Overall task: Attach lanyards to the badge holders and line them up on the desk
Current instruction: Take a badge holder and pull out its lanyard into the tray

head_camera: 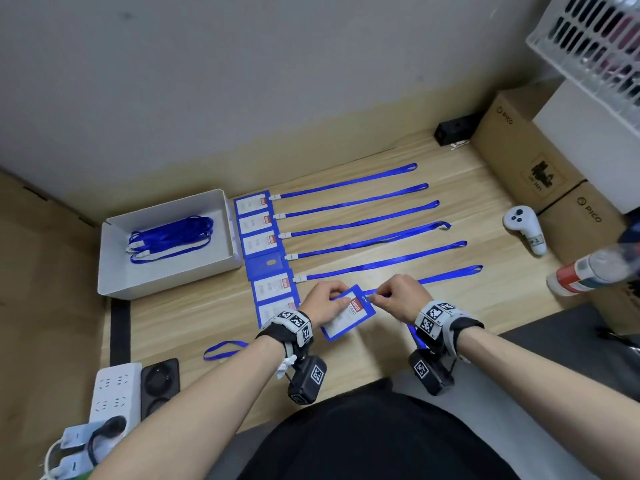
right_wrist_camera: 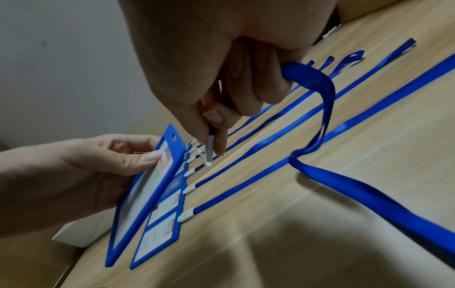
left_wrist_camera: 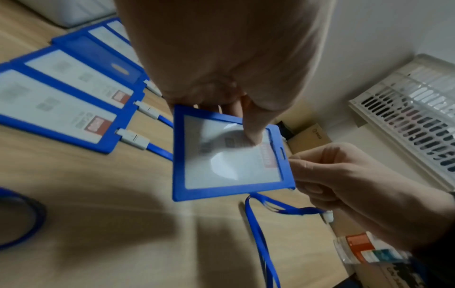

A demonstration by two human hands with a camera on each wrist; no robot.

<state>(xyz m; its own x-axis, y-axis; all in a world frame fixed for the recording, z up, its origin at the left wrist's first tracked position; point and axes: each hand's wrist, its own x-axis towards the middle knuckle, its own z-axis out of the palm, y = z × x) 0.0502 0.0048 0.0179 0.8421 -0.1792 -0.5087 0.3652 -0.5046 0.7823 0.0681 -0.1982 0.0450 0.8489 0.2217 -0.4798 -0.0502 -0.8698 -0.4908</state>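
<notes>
My left hand (head_camera: 336,300) grips a blue badge holder (head_camera: 349,315) by its edge, thumb on the clear front, tilted just above the desk. The same badge holder (left_wrist_camera: 229,155) fills the left wrist view. My right hand (head_camera: 376,296) pinches the white clip (right_wrist_camera: 209,151) of a blue lanyard (right_wrist_camera: 320,83) right beside the holder's slot (right_wrist_camera: 174,135). The strap loops from the right hand down onto the desk. Several finished holders with lanyards (head_camera: 266,244) lie in a row just beyond my hands.
A white box (head_camera: 104,261) at the left holds spare lanyards (head_camera: 169,237). A blue loop (head_camera: 225,349) lies near the front edge. A power strip (head_camera: 114,389), a white controller (head_camera: 523,226), cardboard boxes (head_camera: 519,150) and a bottle (head_camera: 588,271) flank the desk.
</notes>
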